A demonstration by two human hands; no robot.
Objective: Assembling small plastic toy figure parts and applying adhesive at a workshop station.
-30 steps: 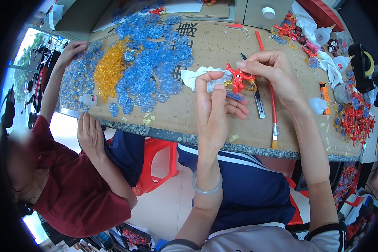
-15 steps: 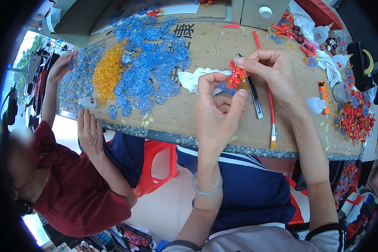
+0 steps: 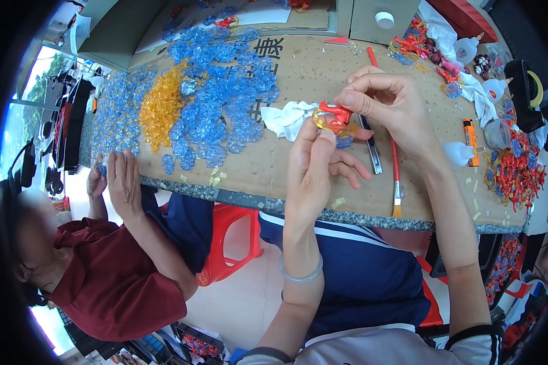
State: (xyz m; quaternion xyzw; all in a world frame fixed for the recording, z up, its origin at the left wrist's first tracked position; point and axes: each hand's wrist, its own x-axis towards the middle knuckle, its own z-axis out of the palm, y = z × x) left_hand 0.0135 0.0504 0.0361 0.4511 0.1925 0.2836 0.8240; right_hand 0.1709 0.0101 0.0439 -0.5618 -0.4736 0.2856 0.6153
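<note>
A small red figurine [image 3: 337, 115] with a clear yellow ring-like part and a clear blue piece [image 3: 344, 143] at its lower end is held above the table. My left hand [image 3: 313, 167] pinches it from the left between thumb and forefinger, its other fingers spread loosely. From the upper right, my right hand [image 3: 391, 103] closes its thumb and forefinger on the figurine's red end. A crumpled white tissue [image 3: 283, 120] lies just left of the figurine. Beneath and beside my right hand are a slim cutter knife [image 3: 372, 149] and a red-handled paintbrush [image 3: 396, 182].
Piles of clear blue pieces [image 3: 207, 115] and yellow pieces [image 3: 158, 109] cover the table's left. Red figurines [image 3: 514, 179] lie heaped at right, near an orange tube [image 3: 470, 140] and a white squeeze bottle [image 3: 456, 153]. A co-worker in a dark red shirt [image 3: 122, 280] sits at left.
The figurine has been turned from upright to lying sideways, showing its yellow part. My left fingers have shifted around it. The co-worker's far hand has drawn back to the table's near edge.
</note>
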